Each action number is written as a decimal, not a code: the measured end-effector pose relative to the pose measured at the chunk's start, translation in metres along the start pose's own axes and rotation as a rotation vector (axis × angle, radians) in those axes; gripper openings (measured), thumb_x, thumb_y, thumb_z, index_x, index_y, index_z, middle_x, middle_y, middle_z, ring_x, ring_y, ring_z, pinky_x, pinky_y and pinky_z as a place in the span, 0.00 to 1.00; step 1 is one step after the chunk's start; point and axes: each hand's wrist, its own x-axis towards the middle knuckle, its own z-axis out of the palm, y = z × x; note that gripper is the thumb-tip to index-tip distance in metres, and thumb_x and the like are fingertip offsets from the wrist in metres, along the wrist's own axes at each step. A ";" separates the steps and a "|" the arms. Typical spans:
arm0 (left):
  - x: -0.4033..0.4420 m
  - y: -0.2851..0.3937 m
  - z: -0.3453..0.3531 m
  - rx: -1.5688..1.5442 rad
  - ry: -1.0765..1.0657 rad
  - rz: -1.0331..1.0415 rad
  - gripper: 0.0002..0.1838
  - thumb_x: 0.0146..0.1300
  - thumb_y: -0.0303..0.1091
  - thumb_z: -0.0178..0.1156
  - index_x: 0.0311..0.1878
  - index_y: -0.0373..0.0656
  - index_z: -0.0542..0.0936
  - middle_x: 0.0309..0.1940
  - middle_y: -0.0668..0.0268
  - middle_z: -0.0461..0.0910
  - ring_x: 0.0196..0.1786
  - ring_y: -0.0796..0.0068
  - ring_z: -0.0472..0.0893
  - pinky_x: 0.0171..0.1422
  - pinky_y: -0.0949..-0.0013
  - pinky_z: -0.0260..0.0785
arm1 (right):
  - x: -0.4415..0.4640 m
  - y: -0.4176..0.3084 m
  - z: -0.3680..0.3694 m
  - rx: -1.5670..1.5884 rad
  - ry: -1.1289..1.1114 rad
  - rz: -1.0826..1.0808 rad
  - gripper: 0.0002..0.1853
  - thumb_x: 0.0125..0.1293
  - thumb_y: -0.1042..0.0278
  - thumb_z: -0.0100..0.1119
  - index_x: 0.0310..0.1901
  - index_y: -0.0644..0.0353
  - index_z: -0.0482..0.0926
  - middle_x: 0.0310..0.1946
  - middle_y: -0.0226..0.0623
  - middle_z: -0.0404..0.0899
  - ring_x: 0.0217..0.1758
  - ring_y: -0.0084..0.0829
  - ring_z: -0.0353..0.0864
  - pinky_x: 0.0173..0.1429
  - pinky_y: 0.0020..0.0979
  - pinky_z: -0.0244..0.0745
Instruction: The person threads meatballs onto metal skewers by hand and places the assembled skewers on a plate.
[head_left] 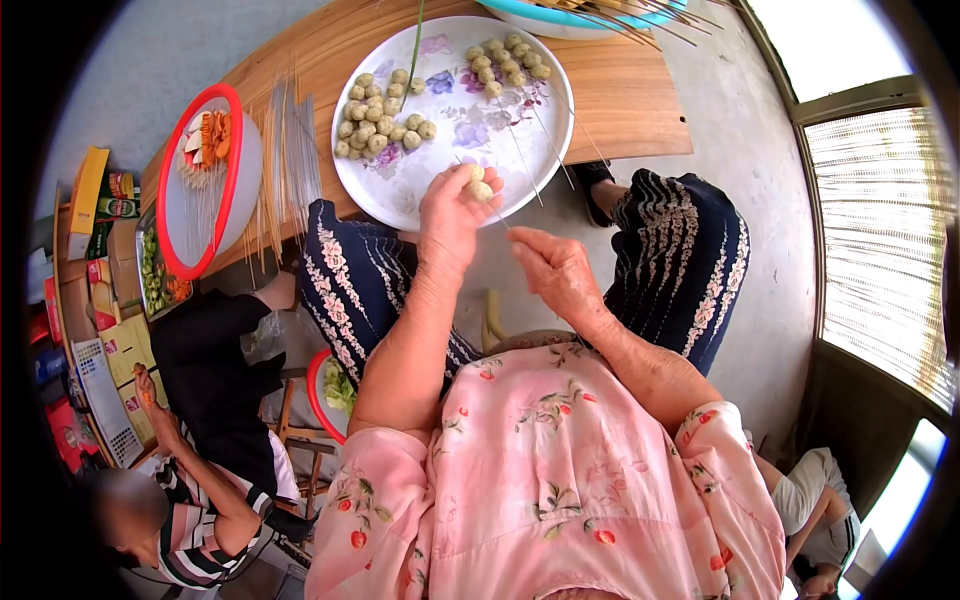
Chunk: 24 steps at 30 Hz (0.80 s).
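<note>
Between my two hands is a thin skewer with pale green balls on its far end. My left hand has its fingers curled round the balls, at the near rim of the tray. The fingers of my right hand are pinched on the skewer's near end. On the round flowered tray, loose balls are heaped at the left. Skewered balls lie at the upper right of the tray, with their sticks pointing towards me.
Loose skewers lie on the wooden table, beside a red-rimmed container of skewered food. A blue-rimmed bowl holds more sticks. A person in stripes sits lower left, another person lower right.
</note>
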 end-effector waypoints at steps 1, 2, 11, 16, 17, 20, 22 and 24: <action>0.000 0.001 0.001 0.010 -0.004 0.000 0.12 0.63 0.37 0.56 0.45 0.39 0.73 0.41 0.55 0.78 0.44 0.59 0.80 0.51 0.58 0.74 | 0.001 -0.002 0.000 0.019 -0.004 0.012 0.11 0.64 0.70 0.55 0.45 0.65 0.79 0.16 0.31 0.70 0.16 0.19 0.65 0.24 0.26 0.66; -0.002 0.004 0.003 0.046 0.020 0.001 0.14 0.63 0.38 0.56 0.46 0.39 0.72 0.41 0.56 0.78 0.43 0.61 0.80 0.48 0.59 0.74 | 0.000 -0.005 0.000 0.039 -0.010 0.023 0.11 0.65 0.70 0.54 0.46 0.65 0.79 0.16 0.27 0.68 0.17 0.16 0.64 0.23 0.24 0.64; 0.037 0.028 -0.014 0.601 0.411 0.445 0.21 0.61 0.40 0.56 0.55 0.39 0.71 0.41 0.56 0.78 0.38 0.64 0.80 0.45 0.64 0.73 | 0.000 0.000 -0.002 0.037 -0.019 0.044 0.11 0.64 0.70 0.55 0.44 0.66 0.79 0.15 0.31 0.69 0.15 0.18 0.63 0.23 0.26 0.66; 0.079 0.028 -0.040 1.255 0.524 0.710 0.19 0.54 0.37 0.57 0.49 0.42 0.77 0.40 0.52 0.76 0.43 0.53 0.77 0.50 0.56 0.67 | 0.000 0.000 -0.002 0.022 -0.027 0.027 0.11 0.64 0.70 0.55 0.45 0.66 0.79 0.14 0.32 0.67 0.15 0.18 0.62 0.23 0.26 0.66; 0.080 0.027 -0.040 1.264 0.533 0.679 0.18 0.54 0.38 0.57 0.48 0.43 0.77 0.40 0.52 0.76 0.44 0.52 0.76 0.50 0.55 0.67 | -0.001 0.002 -0.002 0.020 -0.026 0.024 0.11 0.64 0.70 0.55 0.45 0.66 0.79 0.14 0.32 0.66 0.15 0.18 0.62 0.23 0.26 0.66; 0.066 0.031 -0.026 1.293 0.561 0.648 0.17 0.54 0.38 0.57 0.47 0.42 0.76 0.41 0.52 0.76 0.45 0.51 0.75 0.50 0.54 0.66 | -0.001 0.005 -0.003 0.013 -0.031 0.020 0.11 0.64 0.70 0.55 0.45 0.66 0.79 0.14 0.33 0.66 0.15 0.19 0.62 0.24 0.27 0.66; 0.061 0.030 -0.022 1.313 0.578 0.717 0.17 0.53 0.37 0.57 0.46 0.41 0.76 0.41 0.52 0.77 0.44 0.52 0.75 0.49 0.54 0.66 | -0.001 0.006 -0.003 0.008 -0.033 0.014 0.11 0.64 0.70 0.55 0.45 0.66 0.79 0.14 0.34 0.66 0.16 0.19 0.63 0.24 0.27 0.66; 0.070 0.027 -0.029 1.240 0.565 0.690 0.17 0.52 0.34 0.58 0.46 0.39 0.75 0.40 0.53 0.77 0.42 0.54 0.75 0.49 0.56 0.66 | -0.002 0.006 -0.003 -0.002 -0.028 0.002 0.11 0.64 0.70 0.55 0.45 0.66 0.78 0.14 0.35 0.66 0.16 0.20 0.63 0.24 0.27 0.67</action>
